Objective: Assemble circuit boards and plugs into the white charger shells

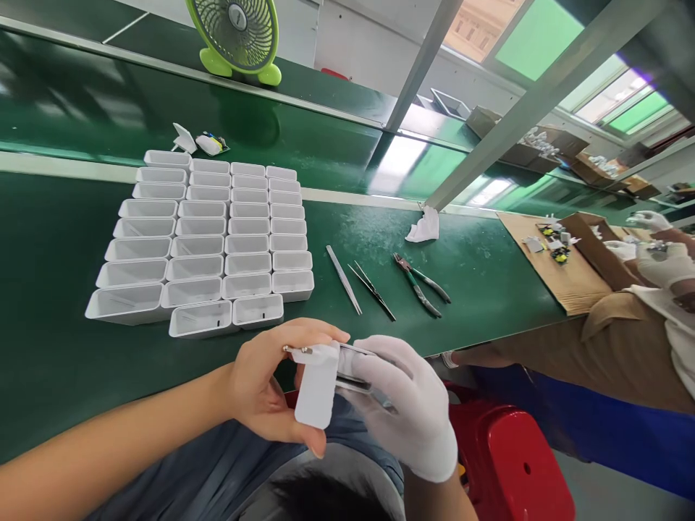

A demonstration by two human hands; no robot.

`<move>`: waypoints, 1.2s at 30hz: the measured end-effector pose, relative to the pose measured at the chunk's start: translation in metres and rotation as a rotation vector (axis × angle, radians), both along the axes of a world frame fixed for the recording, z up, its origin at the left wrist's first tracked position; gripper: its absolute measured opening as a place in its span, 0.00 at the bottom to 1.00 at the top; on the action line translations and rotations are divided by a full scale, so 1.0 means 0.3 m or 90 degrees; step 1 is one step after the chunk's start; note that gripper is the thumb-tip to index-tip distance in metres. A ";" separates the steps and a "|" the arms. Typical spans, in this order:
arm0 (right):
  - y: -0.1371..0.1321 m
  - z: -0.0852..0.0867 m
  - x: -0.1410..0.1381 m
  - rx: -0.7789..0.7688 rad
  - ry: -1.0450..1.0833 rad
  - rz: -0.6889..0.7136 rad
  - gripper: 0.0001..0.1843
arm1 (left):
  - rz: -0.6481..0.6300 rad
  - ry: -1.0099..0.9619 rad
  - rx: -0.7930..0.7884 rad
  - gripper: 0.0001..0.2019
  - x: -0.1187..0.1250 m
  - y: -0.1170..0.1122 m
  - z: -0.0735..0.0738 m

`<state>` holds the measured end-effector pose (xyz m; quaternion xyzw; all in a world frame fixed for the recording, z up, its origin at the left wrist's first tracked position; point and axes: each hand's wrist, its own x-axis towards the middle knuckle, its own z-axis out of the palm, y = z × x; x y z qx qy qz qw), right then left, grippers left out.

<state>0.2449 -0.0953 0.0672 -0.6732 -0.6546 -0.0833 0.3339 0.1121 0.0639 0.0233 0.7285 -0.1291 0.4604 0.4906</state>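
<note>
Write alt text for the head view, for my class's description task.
A bare left hand holds a white plastic piece with metal pins, while the white-gloved right hand grips a partly hidden item beside it. On the green table beyond are rows of open white cases, two tweezers and pliers.

You've got bright light coming through the windows point(540, 40) at upper right, putting white glare on the green bench point(337, 152). Edges look stretched (purple fringing up there too), and your top-right corner's a dark blur.
</note>
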 end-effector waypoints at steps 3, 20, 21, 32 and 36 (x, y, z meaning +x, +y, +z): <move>-0.005 -0.003 0.003 -0.014 -0.032 0.019 0.11 | 0.007 -0.024 0.030 0.40 0.002 0.002 -0.008; -0.050 -0.088 -0.032 -0.038 0.431 0.028 0.28 | -0.008 -0.040 0.074 0.44 -0.020 0.015 0.008; -0.045 -0.080 -0.033 -0.033 0.427 0.027 0.28 | -0.005 -0.038 0.073 0.44 -0.022 0.016 0.009; -0.019 -0.035 0.002 0.020 0.051 0.079 0.19 | 0.039 -0.057 0.066 0.44 -0.012 0.004 0.012; -0.002 -0.040 -0.003 0.024 0.015 0.093 0.19 | 0.071 -0.078 0.035 0.43 0.000 -0.007 -0.002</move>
